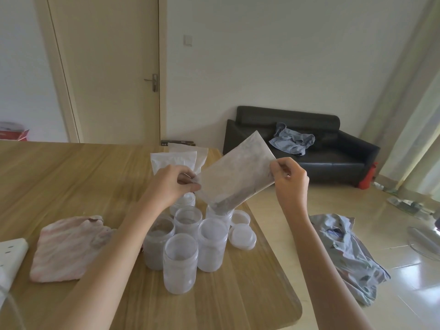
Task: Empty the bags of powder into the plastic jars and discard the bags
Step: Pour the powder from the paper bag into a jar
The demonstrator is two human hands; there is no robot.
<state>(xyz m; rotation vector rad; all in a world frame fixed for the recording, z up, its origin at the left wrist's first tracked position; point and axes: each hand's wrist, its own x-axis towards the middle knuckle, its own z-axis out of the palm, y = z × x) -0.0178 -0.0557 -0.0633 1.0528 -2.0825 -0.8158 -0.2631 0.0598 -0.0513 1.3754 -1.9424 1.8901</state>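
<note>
Your left hand (175,184) pinches the lower-left edge of the translucent plastic bag with grey powder residue (235,172), thumb and fingers curled on it; your right hand (289,181) pinches its right edge, both forearms raised over the wooden table (71,167). Bag is tilted, its low corner sitting in the mouth of the clear plastic jar at the back right of the cluster (220,214), with dark powder gathered at that corner. Cluster of open clear jars stands near the table's right edge: the left jar (158,246) holds greyish powder well up its wall, the front jar (181,263) shows only a hazy film, contents of the others unclear. Two white lids (242,232) lie just right of the jars, by the edge. Stack of white pouches (178,158) leans at the far edge behind your left hand. Pink striped cloth (69,248) lies left of the jars; white power strip (10,258) at the left edge.
</note>
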